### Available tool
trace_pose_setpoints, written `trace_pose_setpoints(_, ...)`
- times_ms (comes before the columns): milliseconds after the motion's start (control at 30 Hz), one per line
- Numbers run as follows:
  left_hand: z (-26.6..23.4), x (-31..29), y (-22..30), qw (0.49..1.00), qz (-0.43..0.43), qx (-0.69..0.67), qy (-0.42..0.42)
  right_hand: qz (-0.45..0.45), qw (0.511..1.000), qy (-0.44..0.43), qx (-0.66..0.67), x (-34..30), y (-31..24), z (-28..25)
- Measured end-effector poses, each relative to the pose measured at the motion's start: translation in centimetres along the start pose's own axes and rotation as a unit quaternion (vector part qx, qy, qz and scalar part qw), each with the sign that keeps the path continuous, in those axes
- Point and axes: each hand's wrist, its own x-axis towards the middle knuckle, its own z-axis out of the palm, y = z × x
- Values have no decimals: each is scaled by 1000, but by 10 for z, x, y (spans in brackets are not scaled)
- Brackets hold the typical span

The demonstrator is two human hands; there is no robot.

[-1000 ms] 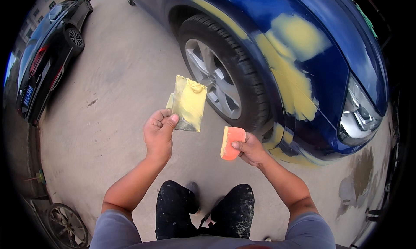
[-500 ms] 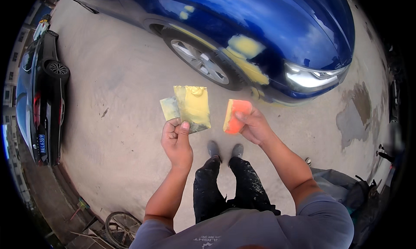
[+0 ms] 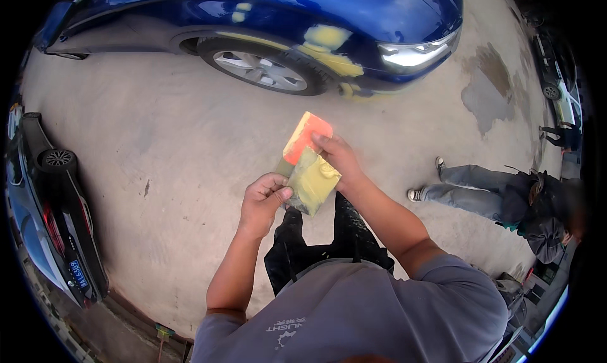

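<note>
My left hand (image 3: 265, 199) is closed, thumb on top, on the lower edge of a square putty board (image 3: 314, 185) smeared with yellow putty, a thick lump at its far right corner. A second, grey-green plate (image 3: 284, 168) shows partly behind it, at the same fingers. In my right hand (image 3: 339, 156) an orange putty spreader (image 3: 308, 139) with a yellow-coated edge is pinched. The spreader lies just beyond the board and overlaps it in view; I cannot tell whether they touch. Ahead stands a blue car (image 3: 265, 12) with yellow putty patches (image 3: 327, 38) on its front fender and bumper.
On the left a dark car (image 3: 57, 205) is parked. At the right stands another person in jeans (image 3: 468, 183) and sneakers. A wet patch (image 3: 487, 94) marks the concrete ground (image 3: 164, 129). Farther right are another car (image 3: 550, 72) and a person in dark clothes (image 3: 563, 135).
My right hand has brought the spreader left, close to the board, and the board is now tilted. The view has shifted, bringing the person in jeans into fuller view at the right.
</note>
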Motion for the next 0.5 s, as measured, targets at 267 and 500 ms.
trace_pose_setpoints(267, 0, 0, 38, 992, 0, 106, -72, -1, 998, 46, 46, -10, 31, 24)
trace_pose_setpoints(500, 29, 46, 60, 992, -7, 100, -73, -124, 981, 74, 131, -17, -30, -10)
